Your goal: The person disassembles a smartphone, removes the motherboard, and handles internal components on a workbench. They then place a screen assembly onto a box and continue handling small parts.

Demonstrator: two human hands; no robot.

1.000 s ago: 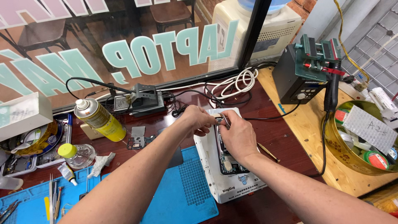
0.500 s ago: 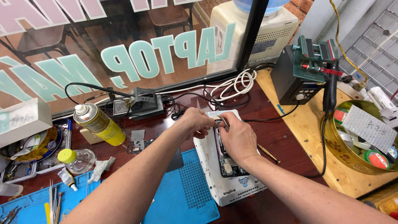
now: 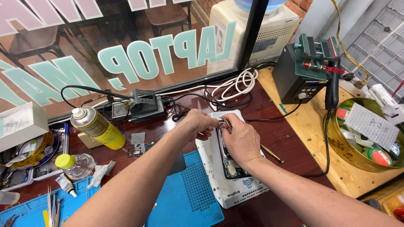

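Little has shifted since earlier: both hands stay over the opened dark phone (image 3: 229, 162) on the white heating plate (image 3: 219, 185). The left hand (image 3: 198, 124) and right hand (image 3: 240, 138) pinch thin metal tweezers (image 3: 225, 122) at the phone's top edge; the phone looks fragile and is best held by its rim.

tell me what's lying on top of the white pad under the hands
An opened phone lies on the white pad, its dark insides showing. The right hand and left hand cover its upper end, so what they grip there is mostly hidden.

White heating plate (image 3: 219, 185); blue grid-textured mat (image 3: 185, 201); yellow spray can (image 3: 97, 128); dark red-brown table (image 3: 282, 134); gold floral tin (image 3: 349, 147).
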